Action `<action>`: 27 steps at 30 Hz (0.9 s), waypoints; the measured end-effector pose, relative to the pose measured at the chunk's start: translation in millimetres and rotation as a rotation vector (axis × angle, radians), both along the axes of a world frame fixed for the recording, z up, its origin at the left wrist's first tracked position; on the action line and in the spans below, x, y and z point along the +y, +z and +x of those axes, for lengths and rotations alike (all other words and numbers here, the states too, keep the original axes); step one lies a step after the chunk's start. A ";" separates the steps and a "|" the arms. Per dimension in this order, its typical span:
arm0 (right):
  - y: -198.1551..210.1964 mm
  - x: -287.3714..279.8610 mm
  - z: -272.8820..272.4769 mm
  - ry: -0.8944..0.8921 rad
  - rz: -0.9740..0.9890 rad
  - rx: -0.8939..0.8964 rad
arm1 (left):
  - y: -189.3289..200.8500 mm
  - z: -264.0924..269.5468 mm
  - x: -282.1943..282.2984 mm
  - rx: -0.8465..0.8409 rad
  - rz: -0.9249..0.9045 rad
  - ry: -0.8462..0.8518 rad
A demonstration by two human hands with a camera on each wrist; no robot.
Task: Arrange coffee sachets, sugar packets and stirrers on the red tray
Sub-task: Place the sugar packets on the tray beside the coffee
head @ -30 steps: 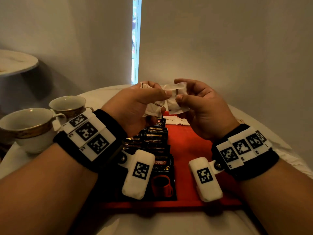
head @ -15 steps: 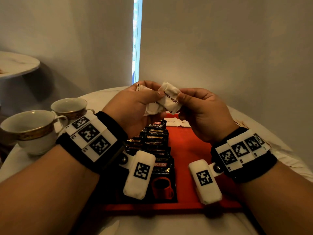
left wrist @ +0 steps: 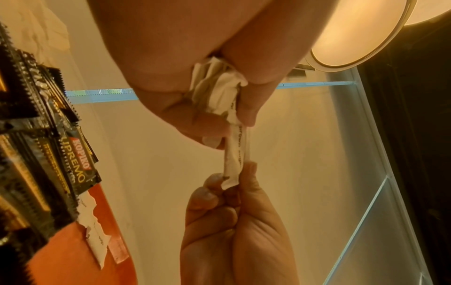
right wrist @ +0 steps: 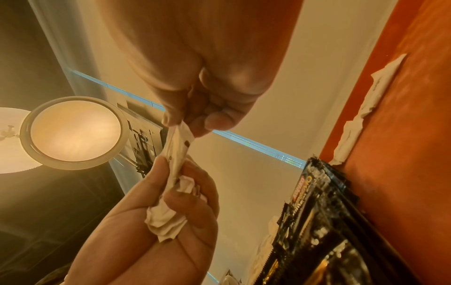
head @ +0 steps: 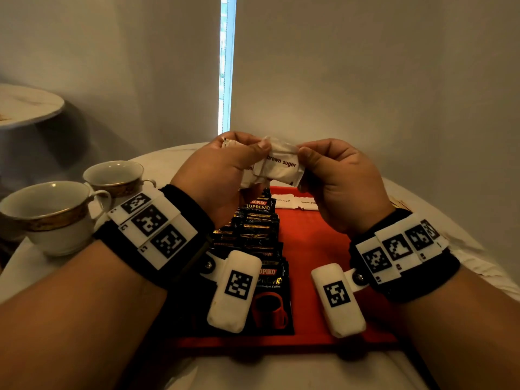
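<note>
Above the red tray (head: 309, 237), the left hand (head: 222, 175) clutched a bundle of sugar packets (head: 250, 175) while the right hand (head: 340, 184) pinched one brown sugar packet (head: 281, 167) at its edge. It looked light, soft and easily torn.

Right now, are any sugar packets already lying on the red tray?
Yes, two white brown sugar packets lie flat at the far end of the red tray, beyond the coffee sachets.

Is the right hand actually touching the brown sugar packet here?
Touching. In the left wrist view the right hand pinches the end of the brown sugar packet between thumb and fingers; the head view shows the same pinch.
</note>
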State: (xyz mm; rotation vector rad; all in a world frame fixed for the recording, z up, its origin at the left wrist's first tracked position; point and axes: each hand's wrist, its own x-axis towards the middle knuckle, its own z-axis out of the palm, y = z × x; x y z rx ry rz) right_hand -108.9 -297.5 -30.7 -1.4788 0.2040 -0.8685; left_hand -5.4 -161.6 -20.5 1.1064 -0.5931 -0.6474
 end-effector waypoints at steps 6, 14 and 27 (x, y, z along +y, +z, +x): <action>1.5 -0.1 -3.7 0.120 0.015 0.082 | -1.7 0.2 -1.3 0.038 -0.046 0.019; -0.2 0.0 -3.1 0.142 0.001 0.079 | -2.5 1.7 -1.4 0.025 -0.005 0.031; -26.2 -56.7 9.6 -0.201 0.358 0.243 | 7.1 10.3 5.2 0.146 -0.081 0.055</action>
